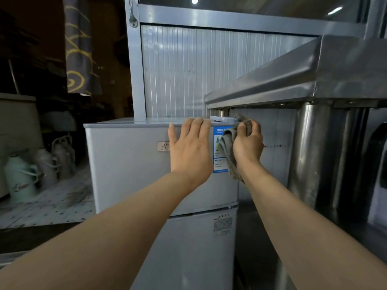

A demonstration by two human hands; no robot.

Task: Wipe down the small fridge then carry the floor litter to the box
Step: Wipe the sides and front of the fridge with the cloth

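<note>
Small grey fridge (pixel 129 164) beside a steel counter (pixel 314 80). Left hand (pixel 191 147) lies flat on the upper door, straight fingers hooked over its top edge. Right hand (pixel 248 143) grips a bunched grey cloth (pixel 229 149) against the door's upper right corner, apparently covering part of the blue label (pixel 218 162).

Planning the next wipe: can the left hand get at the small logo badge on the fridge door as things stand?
Probably yes. The left hand rests flat on the fridge door, and the badge sits just beside its thumb with nothing between them. The cloth, though, is in the right hand.
</note>
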